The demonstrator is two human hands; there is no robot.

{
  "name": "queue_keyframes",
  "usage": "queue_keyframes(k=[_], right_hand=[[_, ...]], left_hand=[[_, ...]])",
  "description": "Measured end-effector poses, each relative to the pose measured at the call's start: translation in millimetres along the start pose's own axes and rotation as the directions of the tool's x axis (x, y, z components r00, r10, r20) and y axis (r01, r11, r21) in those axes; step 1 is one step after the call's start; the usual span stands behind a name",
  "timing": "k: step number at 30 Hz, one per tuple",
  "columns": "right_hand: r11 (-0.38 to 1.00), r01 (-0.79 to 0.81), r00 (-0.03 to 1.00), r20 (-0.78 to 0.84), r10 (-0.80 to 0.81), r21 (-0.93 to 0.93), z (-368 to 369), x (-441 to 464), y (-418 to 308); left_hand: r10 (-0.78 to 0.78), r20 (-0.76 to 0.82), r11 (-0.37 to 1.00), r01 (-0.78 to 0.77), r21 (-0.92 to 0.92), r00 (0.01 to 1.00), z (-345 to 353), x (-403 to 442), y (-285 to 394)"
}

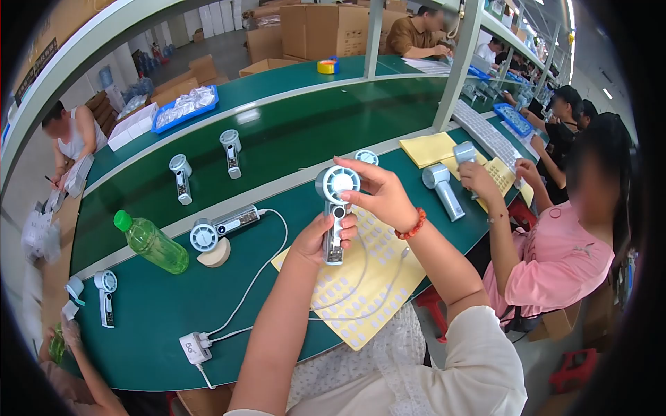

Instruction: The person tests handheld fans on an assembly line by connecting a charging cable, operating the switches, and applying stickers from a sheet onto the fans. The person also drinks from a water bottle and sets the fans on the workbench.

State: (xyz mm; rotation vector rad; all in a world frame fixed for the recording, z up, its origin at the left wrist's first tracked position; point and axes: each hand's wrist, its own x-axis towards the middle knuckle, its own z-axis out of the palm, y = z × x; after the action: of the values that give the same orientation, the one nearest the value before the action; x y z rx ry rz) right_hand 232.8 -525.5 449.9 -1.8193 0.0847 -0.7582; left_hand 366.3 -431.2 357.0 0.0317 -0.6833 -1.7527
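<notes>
A light-blue handheld fan [335, 225] with a clear handle stands upright in front of me. My left hand [313, 238] is wrapped round its handle. My right hand [381, 197], with a red bead bracelet at the wrist, grips the round fan head between thumb and fingers. Below my hands lies a yellow sheet [354, 326] of small pale oval stickers. Partly hidden behind my right hand is another fan [366, 157]. To the left, a fan [204, 236] with a white cable plugged in leans on a round cream-coloured block [215, 254].
A green bottle [154, 243] stands at the left, near a white charging hub [194, 348]. Fans [182, 179] lie on the green strip behind a metal rail. At the right, a co-worker in pink [555, 256] handles a fan near yellow sheets [427, 149]. A shelf post [458, 66] rises behind.
</notes>
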Motion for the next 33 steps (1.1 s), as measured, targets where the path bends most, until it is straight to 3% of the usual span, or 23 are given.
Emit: queue_keyframes(k=[4,7,8,9,10,11,12,13,15,20,22,24,25,28,33], right_hand=[[0.996,0.082,0.996,-0.043,-0.083,-0.029,4.4,1.2,2.4],[0.997,0.039,0.947,-0.322,-0.014,0.072,4.8,-8.1,7.8],[0.992,-0.1,0.909,-0.413,0.058,-0.079,-2.6,-16.3,25.3],[0.893,-0.312,0.886,-0.439,0.151,-0.324,-2.7,-24.9,25.2],[0.723,-0.354,0.911,-0.394,0.123,-0.593,2.6,-38.1,34.7],[0.597,-0.132,0.962,-0.248,-0.116,-0.791,5.9,-53.2,58.2],[0.529,-0.241,0.968,-0.24,0.071,-0.814,13.1,-59.1,55.3],[0.513,-0.27,0.963,-0.238,0.13,-0.815,16.0,-57.4,55.8],[0.481,-0.322,0.942,-0.223,0.252,-0.815,22.7,-55.1,59.7],[0.726,-0.342,0.931,-0.317,0.178,-0.597,18.2,-56.1,59.3],[0.863,-0.488,0.861,-0.234,0.451,-0.13,19.6,-60.4,38.2],[0.78,-0.56,0.808,-0.027,0.589,0.281,29.6,-68.6,21.3],[0.739,-0.573,0.798,0.033,0.602,0.354,35.9,-72.2,17.3],[0.617,-0.563,0.794,0.15,0.59,0.55,54.0,-77.4,17.3],[0.54,-0.514,0.783,0.107,0.613,0.666,66.9,-75.3,16.3]], left_hand=[[0.083,-0.074,0.996,-0.079,0.046,0.994,-0.1,3.3,-2.3],[0.21,-0.179,0.975,-0.193,0.111,0.961,-7.3,8.3,-6.0],[0.26,-0.206,0.963,-0.236,0.131,0.943,-9.6,13.0,-7.5],[0.281,-0.214,0.956,-0.253,0.147,0.935,-8.2,15.8,-7.7],[0.3,-0.223,0.95,-0.268,0.162,0.927,-7.3,15.0,-6.0],[0.319,-0.233,0.943,-0.283,0.174,0.919,-8.3,13.7,-3.9],[0.243,-0.245,0.966,-0.211,0.148,0.939,-9.9,11.0,0.1],[0.322,-0.296,0.943,-0.277,0.184,0.899,-9.0,12.7,-1.7],[0.405,-0.521,0.914,-0.345,0.214,0.751,-7.6,17.3,-6.4],[0.428,-0.548,0.886,-0.453,0.098,0.719,9.5,17.2,3.1],[0.445,-0.507,0.877,-0.475,0.078,0.738,-8.1,15.0,4.8],[0.434,-0.498,0.872,-0.489,0.022,0.751,-6.3,15.6,5.5],[0.414,-0.483,0.876,-0.482,-0.021,0.772,-8.8,15.3,6.0],[0.326,-0.443,0.877,-0.442,-0.187,0.835,-9.9,14.8,5.8],[0.346,-0.416,0.899,-0.424,-0.11,0.841,-4.1,12.3,7.1]])
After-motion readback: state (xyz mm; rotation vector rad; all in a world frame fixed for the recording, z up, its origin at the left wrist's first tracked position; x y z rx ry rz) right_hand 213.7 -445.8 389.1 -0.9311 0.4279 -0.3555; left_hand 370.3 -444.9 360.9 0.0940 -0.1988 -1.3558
